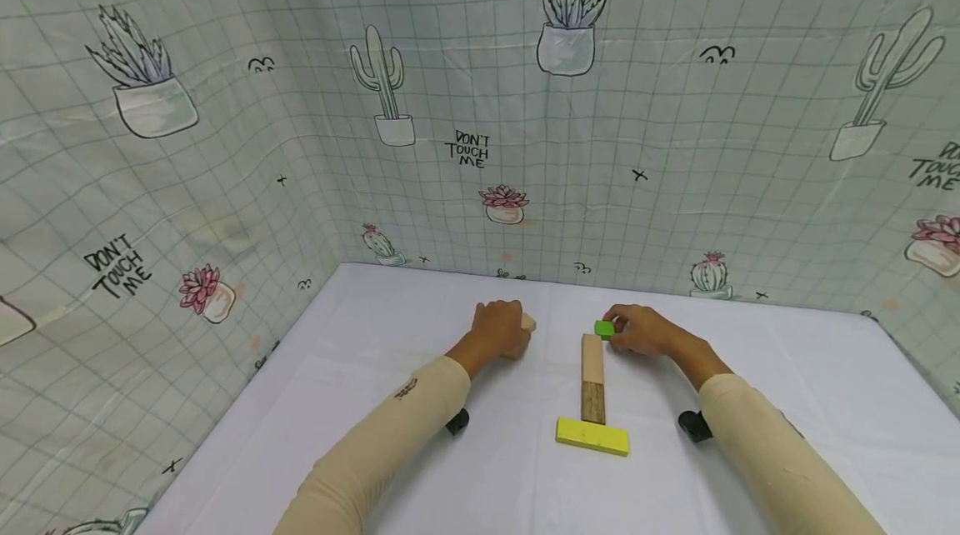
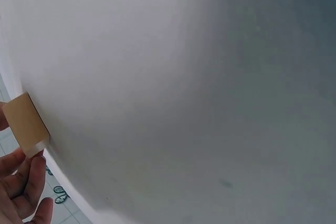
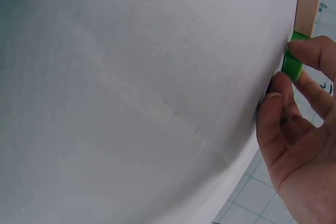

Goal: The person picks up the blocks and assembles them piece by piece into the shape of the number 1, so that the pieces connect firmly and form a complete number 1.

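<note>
My left hand (image 1: 501, 328) grips a pale wooden block (image 1: 529, 322) on the white table, left of a row of blocks. In the left wrist view the block (image 2: 25, 124) sits between thumb and fingers. With thumb and fingertips, my right hand (image 1: 643, 331) pinches a small green block (image 1: 604, 328) at the far end of the row. Just nearer lies a light wooden block (image 1: 592, 358), lined up end to end with a darker, grained block (image 1: 593, 403). Across the near end of these lies a yellow block (image 1: 592, 436).
The white-covered table (image 1: 495, 468) meets a hanging sheet (image 1: 637, 118) printed with cacti at its back and left. A black wrist device (image 1: 457, 421) shows below the left sleeve, and another black device (image 1: 695, 427) beside the right sleeve.
</note>
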`<state>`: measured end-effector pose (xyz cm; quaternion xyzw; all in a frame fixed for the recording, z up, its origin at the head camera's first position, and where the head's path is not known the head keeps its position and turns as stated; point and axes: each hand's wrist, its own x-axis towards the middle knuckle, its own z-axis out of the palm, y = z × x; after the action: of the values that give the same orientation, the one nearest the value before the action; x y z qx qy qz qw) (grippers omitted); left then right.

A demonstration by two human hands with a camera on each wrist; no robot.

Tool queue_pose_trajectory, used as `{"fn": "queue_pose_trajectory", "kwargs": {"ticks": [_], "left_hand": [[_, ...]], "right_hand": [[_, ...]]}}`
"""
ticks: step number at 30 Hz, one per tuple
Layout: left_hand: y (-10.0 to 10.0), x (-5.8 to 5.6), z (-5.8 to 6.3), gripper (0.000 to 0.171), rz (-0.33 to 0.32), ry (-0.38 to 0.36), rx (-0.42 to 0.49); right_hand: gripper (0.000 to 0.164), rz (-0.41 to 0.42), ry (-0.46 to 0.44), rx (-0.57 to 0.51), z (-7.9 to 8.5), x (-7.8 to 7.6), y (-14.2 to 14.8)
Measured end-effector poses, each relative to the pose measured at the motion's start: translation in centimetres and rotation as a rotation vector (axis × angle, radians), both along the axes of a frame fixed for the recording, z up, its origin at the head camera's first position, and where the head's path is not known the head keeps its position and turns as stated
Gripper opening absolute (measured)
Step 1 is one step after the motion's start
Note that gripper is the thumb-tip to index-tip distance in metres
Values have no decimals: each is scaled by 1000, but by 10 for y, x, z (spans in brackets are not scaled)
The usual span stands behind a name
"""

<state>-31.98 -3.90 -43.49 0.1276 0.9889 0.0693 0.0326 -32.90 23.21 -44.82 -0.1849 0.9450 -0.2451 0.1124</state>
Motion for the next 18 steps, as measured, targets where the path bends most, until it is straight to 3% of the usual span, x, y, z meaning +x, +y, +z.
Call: {"fn": "queue_pose_trajectory", "kwargs": {"ticks": [18], "left_hand": [[10, -1, -2, 35, -35, 9, -15]], "right_hand": [[36, 10, 11, -8, -1, -1, 2]]}}
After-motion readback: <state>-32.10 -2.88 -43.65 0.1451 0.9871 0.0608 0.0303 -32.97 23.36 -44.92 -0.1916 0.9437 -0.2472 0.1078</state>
